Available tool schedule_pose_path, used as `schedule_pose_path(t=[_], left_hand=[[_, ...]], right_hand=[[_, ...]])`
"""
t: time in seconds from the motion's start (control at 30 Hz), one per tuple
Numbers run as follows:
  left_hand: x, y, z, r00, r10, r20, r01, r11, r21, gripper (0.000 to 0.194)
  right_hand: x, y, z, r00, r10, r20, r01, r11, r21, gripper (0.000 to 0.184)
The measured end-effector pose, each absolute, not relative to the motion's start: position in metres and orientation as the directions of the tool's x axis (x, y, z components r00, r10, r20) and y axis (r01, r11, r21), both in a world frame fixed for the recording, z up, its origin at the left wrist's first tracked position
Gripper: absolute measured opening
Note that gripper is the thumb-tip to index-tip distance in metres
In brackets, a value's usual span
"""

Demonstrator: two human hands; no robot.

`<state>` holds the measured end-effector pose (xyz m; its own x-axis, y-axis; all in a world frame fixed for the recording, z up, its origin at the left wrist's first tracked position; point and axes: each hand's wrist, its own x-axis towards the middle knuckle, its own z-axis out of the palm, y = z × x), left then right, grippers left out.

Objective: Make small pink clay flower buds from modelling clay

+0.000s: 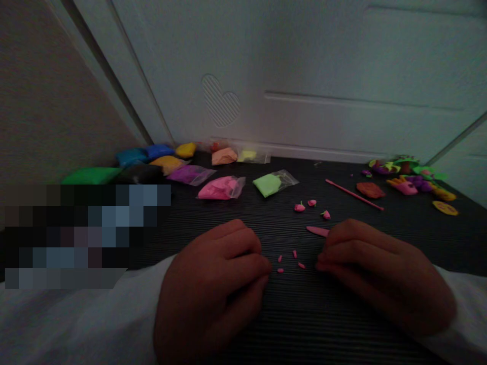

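My left hand (213, 284) rests low on the dark table with its fingers curled and pressed together. Whatever its fingertips may hold is hidden. My right hand (384, 276) is closed in a pinch, and I cannot make out anything between the fingertips. Between the hands lie several tiny pink bits of clay (294, 253). A pink flat-bladed tool (316, 231) sticks out from behind the right hand; whether the hand touches it I cannot tell. Beyond it sit three small pink clay buds (300, 208) with green parts.
Bags of coloured clay, among them a pink one (218, 188) and a light green one (267, 184), line the back left. A thin pink stick (353, 194), a reddish-brown lump (370, 190) and modelled clay pieces (403, 185) lie right. A white panel (243, 61) stands behind.
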<state>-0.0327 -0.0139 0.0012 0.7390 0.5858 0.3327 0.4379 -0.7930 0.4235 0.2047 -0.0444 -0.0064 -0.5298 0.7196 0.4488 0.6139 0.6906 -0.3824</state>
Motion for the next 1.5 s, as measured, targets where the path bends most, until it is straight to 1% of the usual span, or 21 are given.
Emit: schedule_pose_path(t=[0.1, 0.33, 0.6, 0.77, 0.93, 1.07, 1.13, 1.2, 1.33, 1.4, 1.5], left_hand=[[-0.0328, -0.0143, 0.0017, 0.742, 0.586, 0.326, 0.437, -0.792, 0.427, 0.019], [-0.0337, -0.0140, 0.0015, 0.749, 0.576, 0.327, 0.424, -0.796, 0.432, 0.019], [-0.0341, -0.0128, 0.0005, 0.753, 0.573, 0.324, 0.424, -0.799, 0.427, 0.018], [-0.0334, -0.0121, 0.0002, 0.756, 0.567, 0.328, 0.420, -0.804, 0.421, 0.018], [-0.0334, -0.0123, -0.0001, 0.753, 0.577, 0.318, 0.434, -0.798, 0.419, 0.017], [-0.0341, -0.0132, 0.0003, 0.758, 0.573, 0.312, 0.435, -0.800, 0.412, 0.017], [-0.0343, -0.0135, 0.0004, 0.755, 0.577, 0.313, 0.438, -0.798, 0.413, 0.017], [-0.0342, -0.0136, 0.0002, 0.753, 0.578, 0.314, 0.438, -0.796, 0.417, 0.018], [-0.0338, -0.0131, -0.0007, 0.751, 0.582, 0.310, 0.442, -0.793, 0.418, 0.018], [-0.0336, -0.0129, -0.0010, 0.754, 0.581, 0.306, 0.443, -0.794, 0.417, 0.018], [-0.0337, -0.0129, -0.0008, 0.754, 0.585, 0.300, 0.445, -0.789, 0.423, 0.017]], right_hand=[[0.2061, -0.0441, -0.0060, -0.557, 0.699, 0.449, 0.594, 0.712, -0.373, 0.020], [0.2054, -0.0439, -0.0018, -0.560, 0.696, 0.451, 0.613, 0.713, -0.340, 0.010], [0.2056, -0.0449, -0.0073, -0.544, 0.702, 0.460, 0.620, 0.706, -0.343, 0.013], [0.2045, -0.0438, -0.0041, -0.552, 0.699, 0.455, 0.606, 0.711, -0.357, 0.008], [0.2044, -0.0441, -0.0051, -0.536, 0.716, 0.448, 0.618, 0.694, -0.370, 0.007], [0.2055, -0.0458, -0.0087, -0.539, 0.714, 0.448, 0.634, 0.694, -0.343, 0.019], [0.2053, -0.0465, -0.0090, -0.541, 0.704, 0.461, 0.635, 0.701, -0.325, 0.021], [0.2045, -0.0470, -0.0082, -0.533, 0.707, 0.466, 0.633, 0.698, -0.336, 0.018], [0.2024, -0.0476, -0.0059, -0.540, 0.728, 0.423, 0.617, 0.684, -0.389, 0.007], [0.2016, -0.0478, -0.0060, -0.535, 0.733, 0.420, 0.623, 0.678, -0.390, 0.007], [0.2010, -0.0481, -0.0076, -0.517, 0.729, 0.448, 0.627, 0.679, -0.382, 0.001]])
